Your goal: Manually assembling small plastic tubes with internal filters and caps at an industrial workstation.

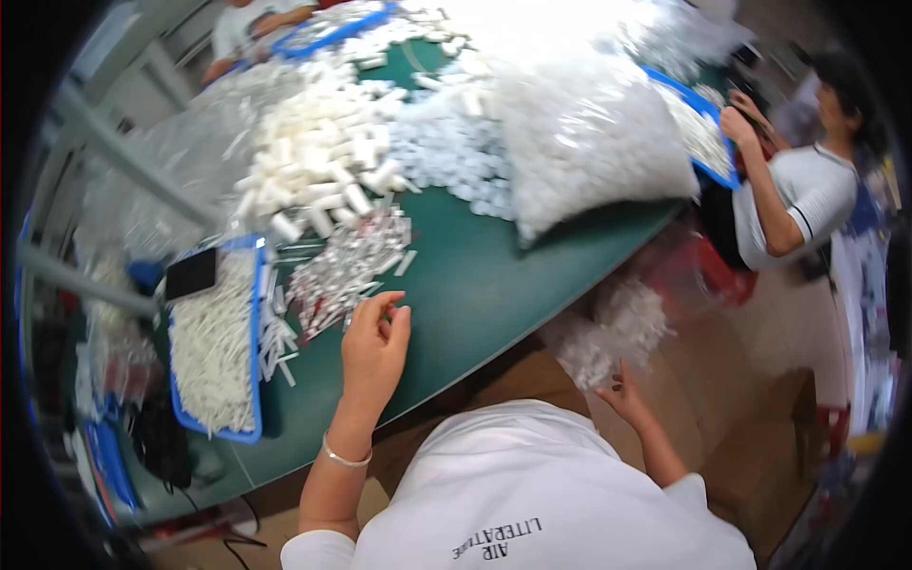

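My left hand (375,344) hovers over the green table (456,275), fingers loosely curled and thumb a little apart, with nothing visible in it. Just beyond it lies a heap of small shiny silvery pieces (347,256), with short white sticks (275,332) alongside. Down to the right, below the table edge, my right hand (624,399) reaches with fingers spread. It is beside a clear plastic bag of white pieces (627,323), over brown cardboard (703,399); whether it touches the bag I cannot tell.
A blue tray of thin white sticks (214,370) carries a black phone (192,274). White cylinders (323,142), bluish-white caps (451,152) and a large stuffed plastic bag (594,142) cover the far table. Grey metal bars (133,166) cross the left. A co-worker (798,199) works at the right.
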A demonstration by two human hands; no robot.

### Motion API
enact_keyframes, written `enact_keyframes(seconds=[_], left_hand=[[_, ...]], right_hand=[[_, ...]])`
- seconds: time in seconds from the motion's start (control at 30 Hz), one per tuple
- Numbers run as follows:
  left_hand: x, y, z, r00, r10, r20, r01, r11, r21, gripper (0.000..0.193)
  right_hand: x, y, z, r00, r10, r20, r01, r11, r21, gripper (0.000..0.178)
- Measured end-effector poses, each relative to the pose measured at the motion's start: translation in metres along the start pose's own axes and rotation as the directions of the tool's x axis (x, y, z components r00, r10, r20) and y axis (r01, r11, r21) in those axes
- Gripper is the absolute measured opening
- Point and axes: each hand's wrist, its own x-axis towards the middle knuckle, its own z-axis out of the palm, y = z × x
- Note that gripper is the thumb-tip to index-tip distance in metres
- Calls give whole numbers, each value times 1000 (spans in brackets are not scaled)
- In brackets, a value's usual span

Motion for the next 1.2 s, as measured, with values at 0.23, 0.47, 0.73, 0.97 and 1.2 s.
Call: enact_keyframes(seconds=[0.23, 0.47, 0.73, 0.97, 1.2], left_hand=[[12, -33, -18, 905, 425, -6, -344, 740, 578, 21], [16, -40, -16, 896, 443, 17, -385, 757, 528, 15], [19, -45, -34, 886, 444, 135, -451, 754, 477, 17], [28, -45, -29, 897, 437, 65, -416, 786, 457, 11], [20, -21, -38, 996, 17, -85, -37, 969, -242, 17]], right_hand=[[33, -210, -48, 865, -474, 166, 417, 862, 289, 23], [125, -379, 46, 346, -938, -22, 926, 338, 165, 9], [170, -423, 103, 77, -969, 235, 964, 12, -267, 3], [173, -431, 85, 84, -954, 288, 972, 15, -234, 7], [104, -418, 48, 219, -964, 151, 937, 251, 245, 12]])
